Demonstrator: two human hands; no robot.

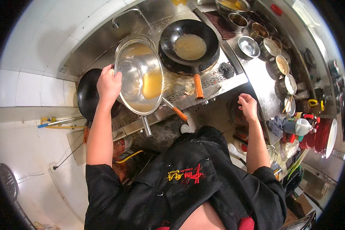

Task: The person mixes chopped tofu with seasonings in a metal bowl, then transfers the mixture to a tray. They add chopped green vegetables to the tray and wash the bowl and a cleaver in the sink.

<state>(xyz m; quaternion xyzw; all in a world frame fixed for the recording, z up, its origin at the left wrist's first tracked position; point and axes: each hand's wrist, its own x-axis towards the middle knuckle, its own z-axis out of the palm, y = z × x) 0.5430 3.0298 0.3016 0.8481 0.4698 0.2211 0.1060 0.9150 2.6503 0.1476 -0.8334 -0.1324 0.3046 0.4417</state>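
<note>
My left hand [109, 83] grips the rim of a large stainless steel basin [129, 76]. The basin is tilted to the right, and a pool of yellow liquid [152, 83] has gathered against its right wall. Beneath it, mostly hidden, are vessels from which a metal handle [146, 126] and a wooden-tipped handle [179, 113] stick out. A black wok [168, 37] with cloudy liquid in its bottom sits on the burner to the right, its wooden handle [198, 86] towards me. Holding nothing, my right hand [248, 106] hovers beside the side counter's edge, fingers loosely bent.
Another black wok [87, 89] stands at the left. A faucet [128, 11] rises behind the stove. Black scouring mesh [226, 70] lies on the stove's right. Metal bowls [249, 46], several seasoning containers [282, 64] and a plastic bottle [297, 126] line the side counter [258, 74].
</note>
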